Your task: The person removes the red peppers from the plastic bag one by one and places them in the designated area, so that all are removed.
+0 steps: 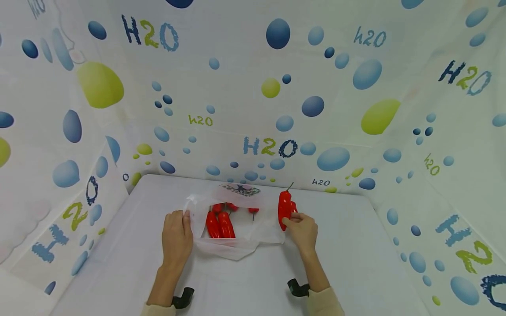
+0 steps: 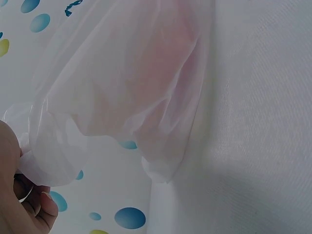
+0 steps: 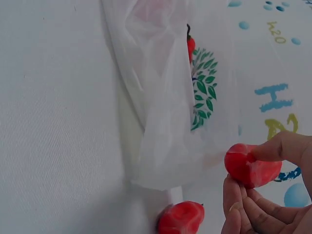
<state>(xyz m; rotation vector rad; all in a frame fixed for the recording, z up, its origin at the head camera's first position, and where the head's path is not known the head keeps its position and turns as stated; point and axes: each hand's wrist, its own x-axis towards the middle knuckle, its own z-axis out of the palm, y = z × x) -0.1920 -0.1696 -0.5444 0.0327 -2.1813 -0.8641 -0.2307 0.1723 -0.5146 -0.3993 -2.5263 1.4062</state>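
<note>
A thin white translucent bag [image 1: 241, 249] lies across the table with its mouth spread, and several red peppers [image 1: 226, 224] show inside. At the bag's left edge, my left hand [image 1: 176, 237] grips the film; in the left wrist view its fingers [image 2: 46, 209] curl at the crumpled rim. My right hand [image 1: 304, 230] pinches a long red pepper [image 1: 284, 204] with a thin green stem, held upright at the bag's right side. Behind it another red pepper [image 1: 294, 208] is partly hidden; the right wrist view shows this pepper [image 3: 181, 218] on the table.
A dark green tree print [image 1: 241, 189] marks the bag's far side. The white table [image 1: 348, 263] extends around the bag. A white curtain [image 1: 237, 87] with blue and green spots hangs behind and along both sides. Each wrist carries a small black camera [image 1: 298, 288].
</note>
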